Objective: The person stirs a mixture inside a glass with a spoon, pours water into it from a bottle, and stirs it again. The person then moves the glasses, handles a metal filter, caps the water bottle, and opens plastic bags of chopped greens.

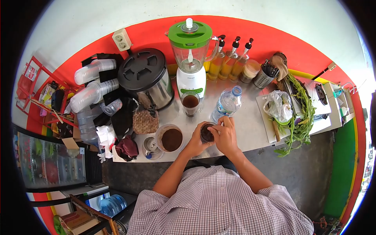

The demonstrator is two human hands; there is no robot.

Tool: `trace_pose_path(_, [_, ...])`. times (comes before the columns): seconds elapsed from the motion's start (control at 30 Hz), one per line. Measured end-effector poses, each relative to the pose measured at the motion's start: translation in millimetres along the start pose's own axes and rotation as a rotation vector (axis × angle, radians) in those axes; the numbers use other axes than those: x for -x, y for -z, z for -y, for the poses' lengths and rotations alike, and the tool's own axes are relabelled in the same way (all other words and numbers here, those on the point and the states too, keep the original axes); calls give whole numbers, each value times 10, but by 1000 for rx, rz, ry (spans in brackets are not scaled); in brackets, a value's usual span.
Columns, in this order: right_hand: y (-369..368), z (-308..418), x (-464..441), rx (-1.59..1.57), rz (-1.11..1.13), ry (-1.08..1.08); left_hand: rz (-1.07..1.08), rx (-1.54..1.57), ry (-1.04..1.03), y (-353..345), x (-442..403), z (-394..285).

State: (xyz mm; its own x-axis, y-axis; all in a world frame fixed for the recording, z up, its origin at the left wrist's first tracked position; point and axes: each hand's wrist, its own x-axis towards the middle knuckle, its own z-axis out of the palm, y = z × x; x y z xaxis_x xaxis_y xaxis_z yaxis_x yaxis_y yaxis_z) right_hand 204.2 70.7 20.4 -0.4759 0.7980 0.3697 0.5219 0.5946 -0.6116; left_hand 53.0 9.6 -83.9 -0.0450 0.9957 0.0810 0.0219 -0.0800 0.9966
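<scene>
My left hand [197,144] is wrapped round a small cup [206,133] with dark brown contents, near the counter's front edge. Over the cup's right side, my right hand [226,138] is closed in a pinch with its fingertips at the rim. Whatever those fingers hold, if anything, is too small to make out. Just behind my right hand, an uncapped clear plastic bottle [229,102] stands on the counter. A glass of brown liquid [190,102] is in front of the blender [190,58]. Left of my left hand sits a tub of brown powder [171,140].
A small metal pot [150,145] and a woven mat [145,122] are at left, below a lidded steel container [145,78]. Pump bottles [231,58] line the wall. Leafy greens [303,113] and a plastic bag [279,106] lie at right. Stacked plastic cups [94,94] are far left.
</scene>
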Motion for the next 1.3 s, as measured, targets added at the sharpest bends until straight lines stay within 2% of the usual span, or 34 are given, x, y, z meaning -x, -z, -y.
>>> trace_pose_path(0.07, [-1,-6,1,11,-52,20,-8,-44,-8,-1,2,19])
trace_pose_path(0.17, [-13,-23,28,84,75,-38,2,72,44,-17,21,25])
trace_pose_path(0.23, [6,-6,13,-3,-23,6,-13,51,13,-26,19,45])
trace_pose_path(0.37, [-10,25,36,47,-28,20,-28,10,-16,-32,29,89])
trace_pose_path(0.47, [-13,0,67,83,51,13,-43,45,19,-64,47,207])
trace_pose_path(0.6, [121,60,29,2,73,-11,-61,43,-33,-82,78,187])
trace_pose_path(0.67, [196,85,-15,-4,59,-14,-102,-76,-90,-95,64,149])
trace_pose_path(0.77, [316,76,-58,-78,17,-59,-39,27,-59,-106,78,65])
trace_pose_path(0.93, [587,110,-125,-197,-11,-109,-86,-74,-90,-115,95,83])
trace_pose_path(1.17, [664,1,-106,-229,92,-14,-233,30,-44,-277,131,-21])
trace_pose_path(1.23, [568,-88,-82,-198,173,115,-257,29,-16,-312,137,-86])
trace_pose_path(1.3, [494,-173,-63,-182,234,150,-286,19,6,-326,154,-197])
